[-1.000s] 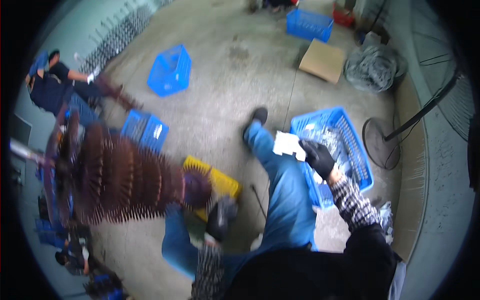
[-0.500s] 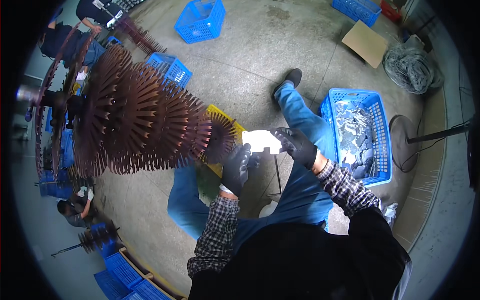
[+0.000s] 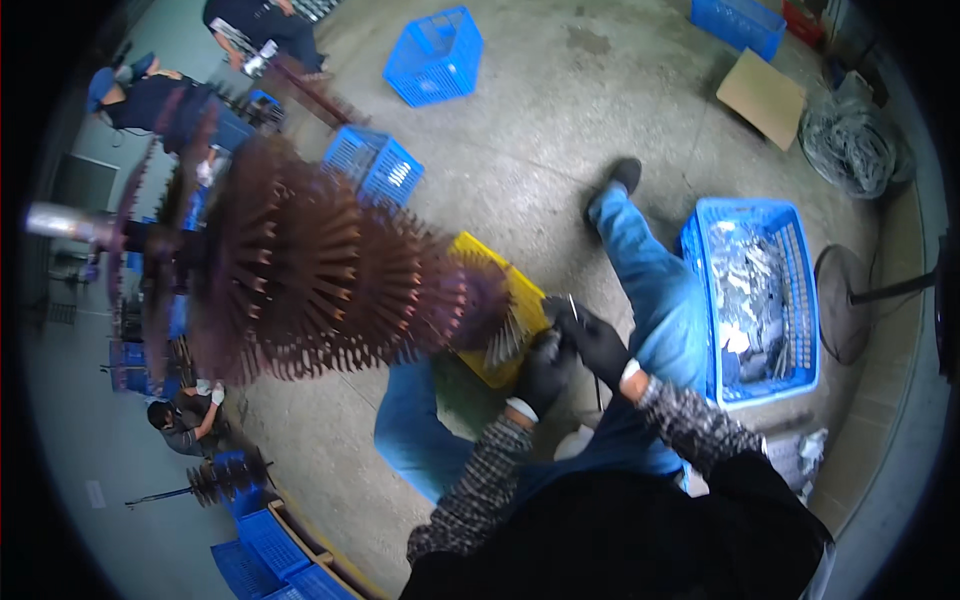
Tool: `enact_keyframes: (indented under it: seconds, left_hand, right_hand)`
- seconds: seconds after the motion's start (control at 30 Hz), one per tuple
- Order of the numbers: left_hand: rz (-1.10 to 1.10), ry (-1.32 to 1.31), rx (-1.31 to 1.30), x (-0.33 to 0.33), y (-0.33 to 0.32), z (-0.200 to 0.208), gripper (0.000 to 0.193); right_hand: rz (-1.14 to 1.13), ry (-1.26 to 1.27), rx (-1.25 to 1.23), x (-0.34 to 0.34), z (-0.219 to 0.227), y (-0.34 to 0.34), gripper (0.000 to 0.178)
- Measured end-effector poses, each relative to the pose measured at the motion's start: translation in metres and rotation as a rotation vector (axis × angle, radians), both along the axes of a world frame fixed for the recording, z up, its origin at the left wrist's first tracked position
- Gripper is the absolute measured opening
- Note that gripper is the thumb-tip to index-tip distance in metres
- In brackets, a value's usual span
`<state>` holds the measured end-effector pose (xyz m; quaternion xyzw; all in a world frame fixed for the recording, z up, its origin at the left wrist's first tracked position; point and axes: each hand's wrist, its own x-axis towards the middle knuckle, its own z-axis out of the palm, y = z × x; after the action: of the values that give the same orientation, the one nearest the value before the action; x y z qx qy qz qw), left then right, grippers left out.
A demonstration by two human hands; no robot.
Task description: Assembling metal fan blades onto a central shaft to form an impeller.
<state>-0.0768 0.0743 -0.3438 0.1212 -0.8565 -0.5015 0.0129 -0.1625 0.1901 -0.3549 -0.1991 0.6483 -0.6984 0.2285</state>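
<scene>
The right hand (image 3: 596, 346) is gripping a thin metal piece (image 3: 573, 306) just right of the brown finned rack (image 3: 330, 270). The left hand (image 3: 545, 372) is sitting close beside it, its grip impossible to tell. Farther right, a blue crate (image 3: 804, 310) is holding flat metal pieces (image 3: 745, 275).

On my feed I'm getting cool, moderate light, with the concrete floor (image 3: 530, 170) showing pale gray while the left side is sinking into dimness. Metal pieces (image 3: 750, 290) in the blue crate (image 3: 765, 394) are throwing back white glare. Blur is smearing the rusty-brown stack of toothed discs (image 3: 330, 270), and the left hand (image 3: 545, 375) and right hand (image 3: 597, 347) are reading dark and soft. Fisheye distortion is bending the right-side wall (image 3: 905, 430); black vignetting is swallowing the corners.
</scene>
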Motion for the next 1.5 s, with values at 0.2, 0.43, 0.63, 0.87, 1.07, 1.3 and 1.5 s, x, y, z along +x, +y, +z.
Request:
enact_keyframes:
  seconds: [0.2, 0.43, 0.63, 0.87, 1.07, 1.3, 1.5]
  left_hand:
    - [0.013, -0.006, 0.015, 0.017, -0.027, -0.007, 0.028]
    - [0.178, -0.091, -0.51, 0.036, -0.112, -0.021, 0.032]
    - [0.016, 0.119, -0.826, 0.009, -0.14, -0.06, 0.04]
    - [-0.043, 0.124, -0.899, -0.008, -0.151, -0.085, 0.042]
    - [-0.054, 0.064, -0.89, -0.013, -0.143, -0.078, 0.042]
    - [-0.049, 0.064, -0.969, -0.008, -0.147, -0.079, 0.045]
    - [-0.035, 0.094, -1.009, -0.007, -0.147, -0.091, 0.048]
  right_hand:
    - [0.025, -0.018, 0.349, -0.045, -0.036, -0.018, 0.029]
    - [0.139, 0.223, 0.698, -0.073, -0.101, -0.074, 0.038]
    - [0.177, 0.178, 0.743, -0.05, -0.135, -0.094, 0.046]
    - [0.197, 0.186, 0.743, -0.042, -0.145, -0.1, 0.047]
    - [0.215, 0.234, 0.735, -0.042, -0.154, -0.097, 0.045]
    - [0.239, 0.257, 0.742, -0.035, -0.141, -0.1, 0.038]
    - [0.21, 0.345, 0.706, -0.03, -0.143, -0.099, 0.037]
